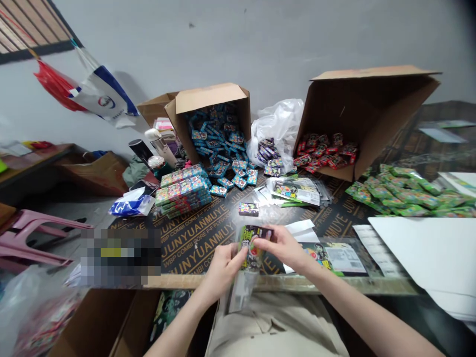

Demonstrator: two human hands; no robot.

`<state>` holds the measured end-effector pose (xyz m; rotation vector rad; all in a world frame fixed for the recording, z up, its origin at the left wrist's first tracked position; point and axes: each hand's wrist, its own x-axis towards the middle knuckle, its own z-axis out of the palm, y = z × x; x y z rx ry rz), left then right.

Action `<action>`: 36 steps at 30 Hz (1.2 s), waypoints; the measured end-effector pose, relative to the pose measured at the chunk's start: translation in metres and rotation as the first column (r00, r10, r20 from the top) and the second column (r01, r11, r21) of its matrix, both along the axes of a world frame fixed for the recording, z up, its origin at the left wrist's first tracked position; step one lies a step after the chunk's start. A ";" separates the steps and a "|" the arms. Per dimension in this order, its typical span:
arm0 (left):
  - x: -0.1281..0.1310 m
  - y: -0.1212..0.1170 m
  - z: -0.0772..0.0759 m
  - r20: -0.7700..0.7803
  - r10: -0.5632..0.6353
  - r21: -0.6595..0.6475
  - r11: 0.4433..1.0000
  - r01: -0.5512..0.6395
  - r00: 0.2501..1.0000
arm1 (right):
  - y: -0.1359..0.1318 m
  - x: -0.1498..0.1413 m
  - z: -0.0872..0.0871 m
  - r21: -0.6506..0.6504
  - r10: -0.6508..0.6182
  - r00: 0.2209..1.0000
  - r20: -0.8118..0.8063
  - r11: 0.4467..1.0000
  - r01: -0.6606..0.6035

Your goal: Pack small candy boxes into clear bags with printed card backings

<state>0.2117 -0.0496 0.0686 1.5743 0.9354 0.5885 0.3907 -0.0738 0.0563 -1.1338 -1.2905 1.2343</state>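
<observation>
Over the table's front edge, my left hand (225, 267) pinches the left side of a black printed packet (251, 237) with green lettering. Its clear plastic sleeve (242, 290) hangs down toward my lap. My right hand (285, 246) is closed on the packet's right side, thumb on its front. Just beyond lies one small printed box (248, 208). To the right are a flat printed pouch (340, 258) and a folded white paper (301, 230). More clear printed pouches (297, 191) lie in a pile farther back.
A carton (211, 99) spills blue boxes (217, 141); another carton (366, 74) holds red boxes (327, 151). Purple boxes (268, 151) sit in a plastic bag (278, 116). Stacked boxes (184, 191) stand left, green packets (405, 191) and white sheets (427, 253) right.
</observation>
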 end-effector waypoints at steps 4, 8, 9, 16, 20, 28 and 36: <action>0.001 0.008 0.000 -0.047 0.037 0.101 0.994 -0.033 0.998 | 0.004 0.001 0.007 0.030 -0.077 0.995 -0.057 0.996 0.079; 0.006 0.022 0.000 0.090 0.174 0.074 0.981 -0.181 0.981 | 0.001 -0.002 -0.006 -0.170 0.194 0.937 -0.289 0.953 -0.250; 0.007 0.026 -0.002 0.113 0.185 0.072 0.978 -0.194 0.976 | 0.000 -0.002 -0.012 -0.196 0.231 0.926 -0.300 0.935 -0.296; 0.010 0.033 -0.025 0.130 -0.021 -0.050 0.998 0.028 0.991 | 0.002 0.023 -0.035 -0.207 0.048 0.990 -0.135 0.975 -0.075; 0.009 0.034 -0.035 0.136 -0.134 -0.129 0.980 0.152 0.982 | 0.008 0.030 -0.027 -0.106 -0.080 0.987 -0.138 0.992 0.066; 0.010 0.043 -0.054 0.224 0.048 -0.060 0.998 -0.036 0.973 | 0.010 0.020 -0.037 -0.011 -0.042 0.999 0.031 0.999 0.042; 0.012 0.024 -0.058 0.301 0.046 -0.100 0.995 -0.016 0.952 | 0.008 0.019 -0.042 -0.051 -0.095 0.995 0.017 0.994 0.096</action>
